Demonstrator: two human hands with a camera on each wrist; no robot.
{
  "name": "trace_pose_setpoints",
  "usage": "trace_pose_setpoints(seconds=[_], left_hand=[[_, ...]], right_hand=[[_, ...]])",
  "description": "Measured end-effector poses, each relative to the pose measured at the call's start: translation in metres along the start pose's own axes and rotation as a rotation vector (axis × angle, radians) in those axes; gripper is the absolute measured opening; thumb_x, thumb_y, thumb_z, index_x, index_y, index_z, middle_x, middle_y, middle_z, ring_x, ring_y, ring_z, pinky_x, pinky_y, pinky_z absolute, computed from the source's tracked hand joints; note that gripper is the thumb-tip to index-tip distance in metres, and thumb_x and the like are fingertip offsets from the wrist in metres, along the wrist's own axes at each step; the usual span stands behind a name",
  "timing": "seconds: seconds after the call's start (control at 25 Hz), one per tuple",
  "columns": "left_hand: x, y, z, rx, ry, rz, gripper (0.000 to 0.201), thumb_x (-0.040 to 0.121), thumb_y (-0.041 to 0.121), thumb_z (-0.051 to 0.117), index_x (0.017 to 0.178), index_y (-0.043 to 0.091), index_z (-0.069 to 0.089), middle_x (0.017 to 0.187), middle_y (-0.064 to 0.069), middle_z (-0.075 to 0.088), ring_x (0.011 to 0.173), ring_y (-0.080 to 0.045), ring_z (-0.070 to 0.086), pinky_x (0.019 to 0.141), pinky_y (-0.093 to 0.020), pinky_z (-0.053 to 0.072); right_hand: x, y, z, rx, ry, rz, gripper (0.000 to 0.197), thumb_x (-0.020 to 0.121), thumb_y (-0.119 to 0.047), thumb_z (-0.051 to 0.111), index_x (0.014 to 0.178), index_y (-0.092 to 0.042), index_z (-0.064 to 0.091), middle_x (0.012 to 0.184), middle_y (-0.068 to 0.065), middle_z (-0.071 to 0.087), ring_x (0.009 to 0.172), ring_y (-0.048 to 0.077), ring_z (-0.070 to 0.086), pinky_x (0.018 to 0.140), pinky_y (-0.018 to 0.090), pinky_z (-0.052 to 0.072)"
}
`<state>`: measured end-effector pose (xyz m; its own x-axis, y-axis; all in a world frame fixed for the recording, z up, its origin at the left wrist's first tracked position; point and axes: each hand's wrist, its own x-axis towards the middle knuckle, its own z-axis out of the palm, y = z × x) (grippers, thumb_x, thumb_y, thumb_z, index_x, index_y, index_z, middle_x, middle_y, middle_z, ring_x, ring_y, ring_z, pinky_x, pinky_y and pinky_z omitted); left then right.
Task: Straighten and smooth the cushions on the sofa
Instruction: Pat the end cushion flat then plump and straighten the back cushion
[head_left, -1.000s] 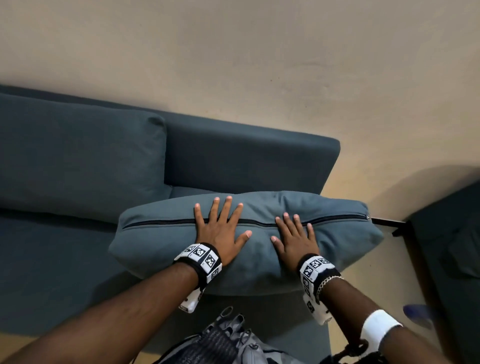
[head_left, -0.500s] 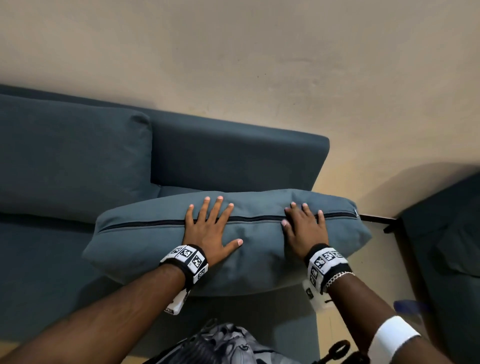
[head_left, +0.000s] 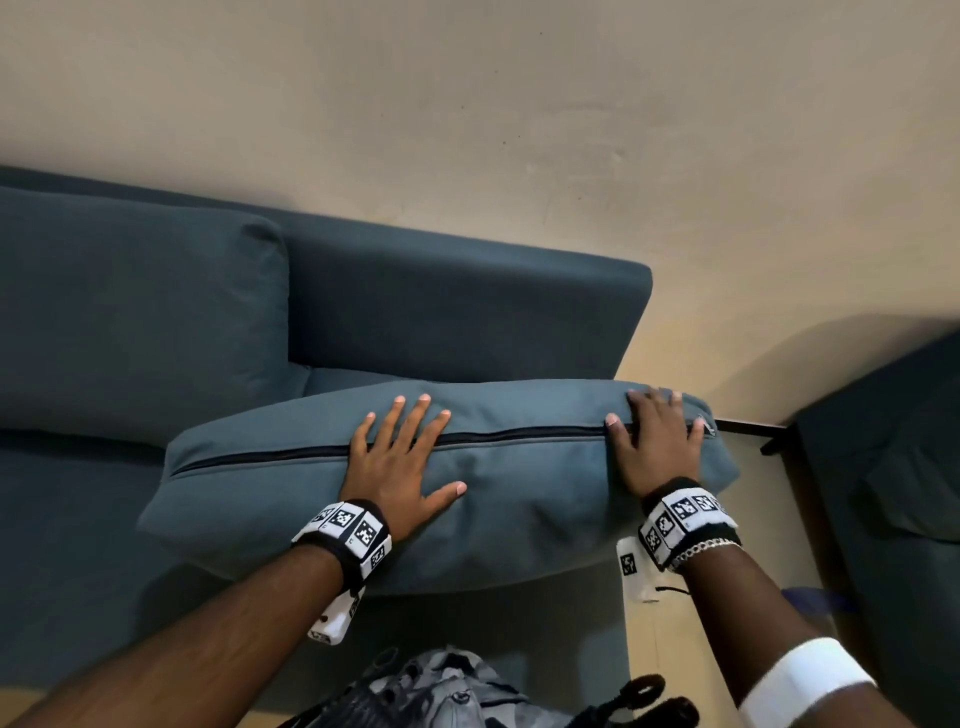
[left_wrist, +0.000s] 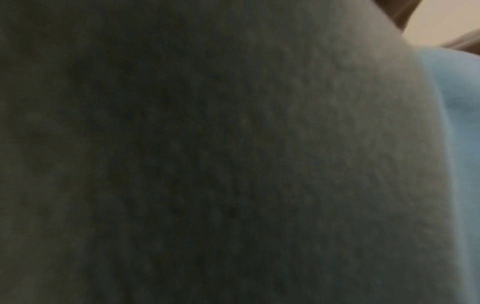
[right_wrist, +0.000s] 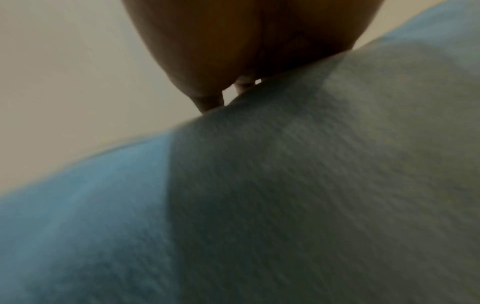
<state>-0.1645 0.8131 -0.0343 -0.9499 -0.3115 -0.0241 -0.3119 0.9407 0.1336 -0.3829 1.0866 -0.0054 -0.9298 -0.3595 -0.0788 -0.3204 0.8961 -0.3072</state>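
I am looking down at a dark teal sofa (head_left: 467, 312) set against a beige wall. One loose cushion (head_left: 519, 499) lies across the seat at the sofa's right end, its zipper (head_left: 509, 439) facing up, its near edge hanging over the seat front and its right corner poking past the sofa's end. My left hand (head_left: 400, 462) lies flat and spread on the middle of the cushion, fingers straight across the zipper. My right hand (head_left: 657, 441) presses flat near the right end, fingers extended, gripping nothing. Both wrist views show only blurred fabric close up; the right wrist view also shows the underside of the hand (right_wrist: 246, 45) on the cloth. I judge the main risk to be the cushion tipping or sliding off the front or right end, because so much of it overhangs and my weight sits toward that end. Pushing across the zipper could also bunch the cover rather than smooth it. By count: one sofa, two cushions in view, namely this loose one and a second cushion (head_left: 135, 312) standing against the backrest on the left, one zipper, two hands, and a tagged band on each wrist.
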Motion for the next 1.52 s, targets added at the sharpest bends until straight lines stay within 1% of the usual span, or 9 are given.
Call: trace_pose_setpoints(seconds=[0.12,0.32,0.52,0.6,0.8,1.0,1.2,1.36,1.52], left_hand=[[-0.004,-0.017,-0.004,-0.031,0.019,-0.005,0.098,0.083,0.089,0.031,0.162,0.033,0.016,0.171,0.006,0.009,0.158,-0.021,0.007,0.124,-0.053,0.01],[-0.015,-0.03,-0.001,-0.096,0.03,0.208,0.096,0.081,0.083,0.048,0.153,0.021,0.036,0.169,0.0,0.02,0.156,-0.022,0.018,0.125,-0.048,0.014],[-0.032,-0.061,-0.002,-0.219,0.2,0.143,0.09,0.064,0.082,0.07,0.122,0.016,0.054,0.15,-0.005,0.044,0.149,-0.026,0.034,0.123,-0.056,0.02],[-0.041,-0.071,-0.002,-0.218,0.221,0.142,0.091,0.059,0.086,0.069,0.115,0.014,0.06,0.144,-0.005,0.047,0.146,-0.028,0.038,0.123,-0.057,0.02],[-0.065,-0.073,0.019,-0.133,0.292,0.274,0.059,0.071,0.073,0.067,0.092,0.017,0.068,0.137,-0.008,0.054,0.137,-0.034,0.045,0.121,-0.054,0.02],[-0.043,-0.063,-0.003,-0.149,0.336,0.147,0.025,0.08,0.05,0.063,0.08,0.026,0.064,0.116,0.002,0.059,0.117,-0.029,0.054,0.118,-0.054,0.022],[-0.067,-0.052,-0.053,-0.352,0.445,0.04,0.019,0.087,0.047,0.06,0.082,0.029,0.06,0.095,0.019,0.06,0.094,-0.015,0.06,0.103,-0.049,0.031],[-0.084,-0.05,-0.078,-0.428,0.557,0.092,0.018,0.087,0.04,0.066,0.077,0.026,0.062,0.094,0.019,0.063,0.094,-0.008,0.061,0.104,-0.053,0.033],[-0.031,-0.06,-0.083,-0.536,0.556,0.027,0.025,0.087,0.043,0.067,0.073,0.026,0.055,0.088,0.02,0.064,0.089,-0.005,0.06,0.107,-0.047,0.03]], right_hand=[[-0.016,-0.01,-0.016,0.125,0.424,-0.063,0.059,0.103,-0.047,0.042,0.157,-0.025,0.036,0.173,0.006,0.016,0.161,0.026,0.004,0.127,0.043,-0.013],[-0.009,0.022,0.033,-0.18,-0.232,0.053,0.087,0.084,-0.072,-0.006,0.164,-0.041,0.005,0.175,-0.002,-0.001,0.161,0.025,-0.006,0.127,0.055,-0.005],[-0.029,0.006,0.003,0.088,0.225,-0.262,0.065,0.093,-0.062,0.046,0.145,-0.025,0.054,0.162,0.006,0.041,0.153,0.032,0.03,0.124,0.056,0.022],[-0.059,0.005,0.021,0.022,0.232,-0.451,0.065,0.087,-0.067,0.058,0.139,-0.028,0.06,0.16,0.001,0.045,0.153,0.03,0.031,0.124,0.054,0.023],[-0.077,0.02,0.059,-0.102,0.169,-0.356,0.057,0.085,-0.068,0.052,0.127,-0.035,0.072,0.157,-0.006,0.049,0.154,0.025,0.03,0.12,0.051,0.022],[-0.065,-0.003,0.055,0.009,0.294,-0.32,0.038,0.09,-0.052,0.053,0.108,-0.032,0.079,0.128,-0.008,0.072,0.14,0.022,0.048,0.11,0.045,0.029],[-0.08,-0.021,0.003,0.123,0.412,-0.303,0.029,0.09,-0.043,0.056,0.101,-0.027,0.078,0.108,-0.005,0.077,0.118,0.01,0.058,0.096,0.036,0.026],[-0.102,-0.032,-0.045,0.084,0.493,-0.434,0.022,0.088,-0.036,0.061,0.097,-0.025,0.078,0.105,-0.007,0.075,0.111,0.011,0.059,0.093,0.043,0.031],[-0.05,-0.047,-0.052,0.084,0.408,-0.356,0.032,0.086,-0.054,0.059,0.09,-0.028,0.077,0.103,-0.005,0.077,0.105,0.014,0.063,0.094,0.044,0.031]])
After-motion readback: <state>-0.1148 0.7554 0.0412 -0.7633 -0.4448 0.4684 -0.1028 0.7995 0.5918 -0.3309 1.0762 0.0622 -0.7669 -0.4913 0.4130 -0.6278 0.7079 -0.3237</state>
